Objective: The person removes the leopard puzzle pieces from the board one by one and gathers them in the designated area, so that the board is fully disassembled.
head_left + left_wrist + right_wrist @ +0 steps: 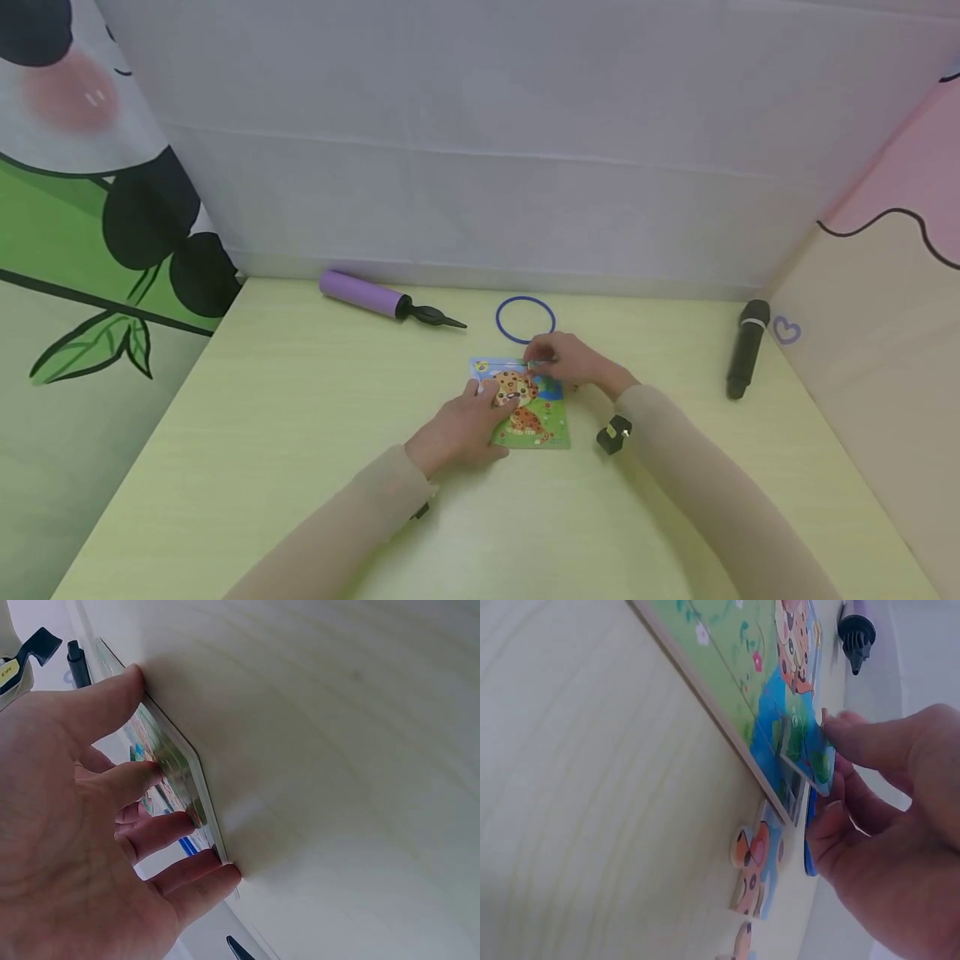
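Observation:
A flat jigsaw puzzle (551,429) with a spotted leopard on green and blue lies on the table. My left hand (461,425) rests spread over its left side, thumb at the near edge, fingertips (187,821) touching the board. At the puzzle's far right corner, my right hand (568,358) pinches a blue-and-green puzzle piece (810,750) between thumb and fingers. That piece is tilted, one side raised above the board. Two loose spotted puzzle pieces (759,862) lie beside the board in the right wrist view; the right hand mostly hides them in the head view.
Behind the puzzle lies a blue ring (525,297). A purple hand pump (363,295) with a black nozzle lies at the back left, its tip toward the ring. At the right edge is a black microphone (747,350). White cloth (480,208) hangs along the table's back.

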### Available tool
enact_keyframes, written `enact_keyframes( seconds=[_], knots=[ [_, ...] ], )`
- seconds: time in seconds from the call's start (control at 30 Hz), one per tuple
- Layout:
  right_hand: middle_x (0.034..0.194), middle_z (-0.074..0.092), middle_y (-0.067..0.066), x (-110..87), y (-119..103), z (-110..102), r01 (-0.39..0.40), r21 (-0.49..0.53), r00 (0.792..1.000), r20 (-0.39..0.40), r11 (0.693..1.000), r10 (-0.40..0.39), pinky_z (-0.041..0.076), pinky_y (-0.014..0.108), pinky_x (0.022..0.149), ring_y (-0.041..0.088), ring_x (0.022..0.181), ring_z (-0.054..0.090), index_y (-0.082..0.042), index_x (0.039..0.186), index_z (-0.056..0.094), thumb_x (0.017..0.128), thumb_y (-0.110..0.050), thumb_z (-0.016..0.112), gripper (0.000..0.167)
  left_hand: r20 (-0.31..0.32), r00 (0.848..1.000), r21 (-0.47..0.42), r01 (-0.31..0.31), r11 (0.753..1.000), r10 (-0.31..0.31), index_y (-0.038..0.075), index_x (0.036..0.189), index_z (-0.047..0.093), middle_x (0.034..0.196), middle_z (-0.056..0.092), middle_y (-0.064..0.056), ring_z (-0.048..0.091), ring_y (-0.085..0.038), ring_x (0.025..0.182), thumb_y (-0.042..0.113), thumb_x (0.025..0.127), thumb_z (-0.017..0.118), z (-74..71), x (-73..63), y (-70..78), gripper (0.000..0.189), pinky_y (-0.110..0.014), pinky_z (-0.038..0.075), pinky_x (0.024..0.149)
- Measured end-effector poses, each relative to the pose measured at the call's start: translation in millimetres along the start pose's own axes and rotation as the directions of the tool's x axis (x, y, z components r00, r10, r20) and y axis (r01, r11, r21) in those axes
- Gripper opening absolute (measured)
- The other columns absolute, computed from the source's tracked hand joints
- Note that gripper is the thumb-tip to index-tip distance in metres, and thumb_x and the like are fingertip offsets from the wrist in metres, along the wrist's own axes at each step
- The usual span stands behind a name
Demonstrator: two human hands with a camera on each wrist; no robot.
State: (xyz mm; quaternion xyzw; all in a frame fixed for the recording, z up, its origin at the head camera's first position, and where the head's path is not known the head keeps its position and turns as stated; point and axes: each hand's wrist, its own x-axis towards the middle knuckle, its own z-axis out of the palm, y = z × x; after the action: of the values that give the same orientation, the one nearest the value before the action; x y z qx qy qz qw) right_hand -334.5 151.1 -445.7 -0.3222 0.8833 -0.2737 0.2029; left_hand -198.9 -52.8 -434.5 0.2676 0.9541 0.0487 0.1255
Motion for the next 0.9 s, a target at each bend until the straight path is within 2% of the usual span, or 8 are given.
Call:
enact_keyframes(
  seconds=[0.07,0.17,0.37,0.47,0.6,0.67,0.83,0.9],
  knots=[
    [0.100,0.066,0.001,-0.9,0.2,-1.9,-0.013,-0.001,1.000,-0.028,1.000,0.013,0.051,0.031,0.080,0.017,0.092,0.060,-0.010,0.105,0.070,0.090,-0.010,0.066,0.015,0.001,1.000,0.002,-0.001,1.000,0.001,0.019,0.148,0.039,0.135,0.037,-0.014,0.039,-0.033,0.115,0.050,0.085,0.066,0.1,0.0,-0.1,0.075,-0.036,0.053,0.078],
    [0.100,0.068,0.002,-3.3,0.7,-4.5,-0.038,0.025,0.998,-0.049,0.999,0.040,0.052,0.034,0.081,0.018,0.090,0.062,-0.007,0.106,0.071,0.089,-0.009,0.067,0.018,0.003,1.000,0.004,-0.001,1.000,0.001,0.019,0.148,0.039,0.135,0.037,-0.014,0.038,-0.033,0.115,0.050,0.085,0.066,0.2,0.2,-0.5,0.075,-0.036,0.053,0.078],
    [0.102,0.068,0.004,-7.4,7.5,-6.4,-0.015,0.132,0.998,-0.065,0.991,0.024,0.053,0.032,0.071,0.019,0.080,0.062,-0.006,0.106,0.072,0.090,-0.008,0.066,0.018,0.008,1.000,-0.004,0.000,1.000,0.000,0.018,0.148,0.039,0.133,0.038,-0.013,0.039,-0.031,0.111,0.050,0.085,0.066,-0.5,0.2,-0.6,0.075,-0.035,0.052,0.076],
    [0.108,0.067,0.005,-10.3,12.0,-8.1,-0.012,0.192,0.996,-0.079,0.981,0.028,0.053,0.033,0.074,0.020,0.085,0.062,-0.006,0.109,0.072,0.092,-0.010,0.064,0.019,0.007,1.000,-0.018,0.003,1.000,-0.002,0.018,0.148,0.039,0.135,0.038,-0.014,0.039,-0.032,0.114,0.050,0.085,0.066,-0.8,-0.5,-0.4,0.075,-0.037,0.052,0.078],
    [0.112,0.066,0.003,-17.5,18.9,-13.9,-0.051,0.235,0.991,-0.106,0.971,0.077,0.049,0.037,0.089,0.019,0.102,0.059,-0.007,0.112,0.071,0.094,-0.014,0.063,0.021,0.009,1.000,-0.036,0.008,0.999,-0.007,0.019,0.148,0.039,0.143,0.034,-0.016,0.034,-0.040,0.126,0.048,0.086,0.066,-0.9,-1.1,-0.2,0.074,-0.043,0.051,0.086],
    [0.111,0.066,0.004,-22.3,21.8,-18.2,-0.068,0.242,0.988,-0.117,0.968,0.098,0.048,0.041,0.090,0.021,0.103,0.059,-0.006,0.112,0.071,0.094,-0.016,0.063,0.022,0.010,1.000,-0.031,0.009,0.999,-0.008,0.019,0.148,0.038,0.143,0.034,-0.016,0.035,-0.039,0.125,0.049,0.086,0.066,-0.7,-1.0,-0.4,0.074,-0.042,0.051,0.086],
    [0.106,0.067,0.005,-35.1,33.4,-29.0,-0.096,0.254,0.981,-0.142,0.962,0.136,0.048,0.042,0.089,0.023,0.100,0.059,-0.006,0.107,0.071,0.093,-0.017,0.065,0.019,0.005,1.000,-0.005,-0.002,1.000,0.002,0.019,0.148,0.038,0.133,0.039,-0.014,0.039,-0.031,0.113,0.050,0.086,0.066,0.4,-0.2,-1.8,0.075,-0.034,0.052,0.072],
    [0.105,0.067,0.005,-40.6,40.4,-32.6,-0.117,0.270,0.977,-0.140,0.956,0.160,0.048,0.040,0.087,0.022,0.099,0.059,-0.008,0.106,0.071,0.093,-0.018,0.065,0.018,0.006,1.000,-0.001,-0.005,1.000,0.005,0.019,0.149,0.037,0.134,0.039,-0.014,0.039,-0.032,0.113,0.050,0.086,0.065,1.4,-0.1,-2.3,0.075,-0.032,0.052,0.070]
  ],
)
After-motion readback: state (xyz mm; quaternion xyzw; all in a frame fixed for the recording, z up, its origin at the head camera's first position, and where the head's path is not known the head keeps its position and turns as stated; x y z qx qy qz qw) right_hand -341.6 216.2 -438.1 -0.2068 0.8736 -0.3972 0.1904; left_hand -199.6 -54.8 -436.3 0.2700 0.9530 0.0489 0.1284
